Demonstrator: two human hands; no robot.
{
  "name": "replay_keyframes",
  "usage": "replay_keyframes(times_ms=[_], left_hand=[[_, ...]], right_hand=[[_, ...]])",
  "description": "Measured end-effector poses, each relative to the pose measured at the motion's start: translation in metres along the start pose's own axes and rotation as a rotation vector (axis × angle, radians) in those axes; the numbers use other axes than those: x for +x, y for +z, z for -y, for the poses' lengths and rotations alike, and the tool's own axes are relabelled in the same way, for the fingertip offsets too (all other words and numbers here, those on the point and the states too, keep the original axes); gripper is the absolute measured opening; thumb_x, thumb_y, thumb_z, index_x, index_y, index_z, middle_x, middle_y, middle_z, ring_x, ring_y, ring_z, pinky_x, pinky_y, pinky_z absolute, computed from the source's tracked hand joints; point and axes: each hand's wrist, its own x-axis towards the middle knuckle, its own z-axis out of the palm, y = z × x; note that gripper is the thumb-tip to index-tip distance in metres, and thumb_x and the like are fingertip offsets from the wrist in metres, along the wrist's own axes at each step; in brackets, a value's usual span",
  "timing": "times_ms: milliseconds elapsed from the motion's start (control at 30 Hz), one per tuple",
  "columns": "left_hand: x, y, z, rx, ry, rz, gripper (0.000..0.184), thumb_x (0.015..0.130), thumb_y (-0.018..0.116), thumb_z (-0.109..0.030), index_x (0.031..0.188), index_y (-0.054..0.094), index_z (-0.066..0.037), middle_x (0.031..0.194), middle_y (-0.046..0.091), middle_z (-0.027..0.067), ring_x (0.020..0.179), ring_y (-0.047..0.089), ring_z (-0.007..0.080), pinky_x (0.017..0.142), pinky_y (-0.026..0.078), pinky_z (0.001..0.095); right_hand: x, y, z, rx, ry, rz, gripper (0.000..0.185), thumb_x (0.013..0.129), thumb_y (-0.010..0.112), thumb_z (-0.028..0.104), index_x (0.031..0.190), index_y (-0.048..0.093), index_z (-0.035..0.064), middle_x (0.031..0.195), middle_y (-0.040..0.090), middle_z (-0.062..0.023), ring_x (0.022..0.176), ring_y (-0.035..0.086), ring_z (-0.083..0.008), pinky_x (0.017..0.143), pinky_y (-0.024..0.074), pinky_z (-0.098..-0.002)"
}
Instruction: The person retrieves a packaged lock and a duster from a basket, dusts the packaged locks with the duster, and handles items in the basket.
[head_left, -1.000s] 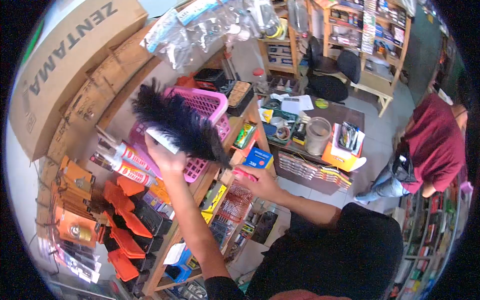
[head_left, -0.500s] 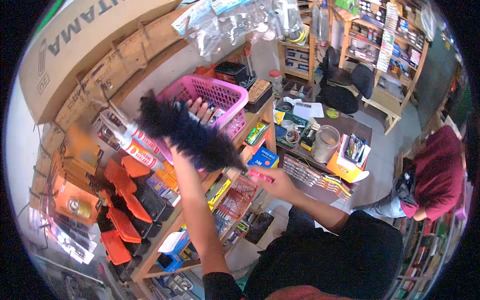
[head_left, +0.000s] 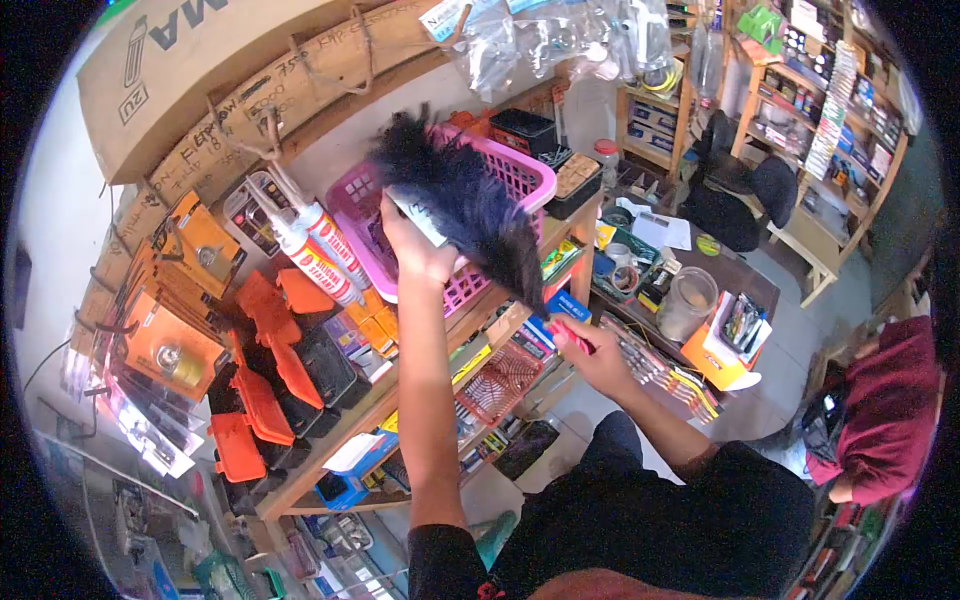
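Observation:
My right hand (head_left: 598, 362) is closed around the pink handle of a black feather duster (head_left: 462, 208). The duster's feathers lie across a pink plastic basket (head_left: 527, 177) and hide much of what is in it. My left hand (head_left: 415, 243) is over the near side of the basket, gripping a white item with handwriting (head_left: 418, 216). Feathers cover part of that item, so whether it is a box or a card does not show. White and red sealant tubes (head_left: 318, 262) lie to the left of the basket.
Orange and black cases (head_left: 262, 400) line the shelf at left, below hanging orange packs (head_left: 180, 345). A large cardboard box (head_left: 165, 90) sits above. Past my right hand is a table with a clear jar (head_left: 688, 300). A person in a maroon top (head_left: 890, 410) is at right.
My left hand has come from inside the basket to its near side, with the white item now showing in it. The feather duster shifts against the basket. The view has turned slightly.

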Motion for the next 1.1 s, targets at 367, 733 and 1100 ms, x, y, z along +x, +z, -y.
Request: replay_keyframes(times_ms=[367,733,1100], left_hand=[[0.003,-0.022,-0.003,0.028,-0.140,0.177,0.072,0.092,0.032,-0.063,0.121,0.059,-0.003,0.123,0.061,0.0212,0.112,0.058,0.0391,0.100,0.044,0.0518],[0.002,-0.027,0.001,0.078,-0.072,0.216,0.066,0.093,0.032,-0.056,0.129,0.055,-0.006,0.129,0.059,0.0148,0.118,0.055,0.0352,0.107,0.037,0.0516],[0.000,-0.018,0.002,0.083,-0.106,0.127,0.074,0.090,0.032,-0.065,0.128,0.056,-0.006,0.126,0.061,0.0162,0.114,0.058,0.0368,0.105,0.040,0.0497]], right_hand=[[-0.002,-0.003,0.002,-0.022,0.024,0.097,0.038,0.093,0.064,0.021,0.124,0.061,-0.0019,0.112,0.069,-0.0118,0.104,0.061,-0.0137,0.095,0.0456,-0.0297],[-0.004,-0.002,-0.018,0.233,0.096,0.175,0.038,0.099,0.057,0.025,0.128,0.058,0.0012,0.071,0.053,0.0012,0.053,0.042,-0.0038,0.046,0.0307,-0.0202],[0.005,-0.008,0.001,0.200,0.171,0.115,0.040,0.099,0.056,0.027,0.129,0.058,0.0018,0.071,0.055,0.0005,0.058,0.046,-0.0057,0.051,0.0358,-0.0215]])
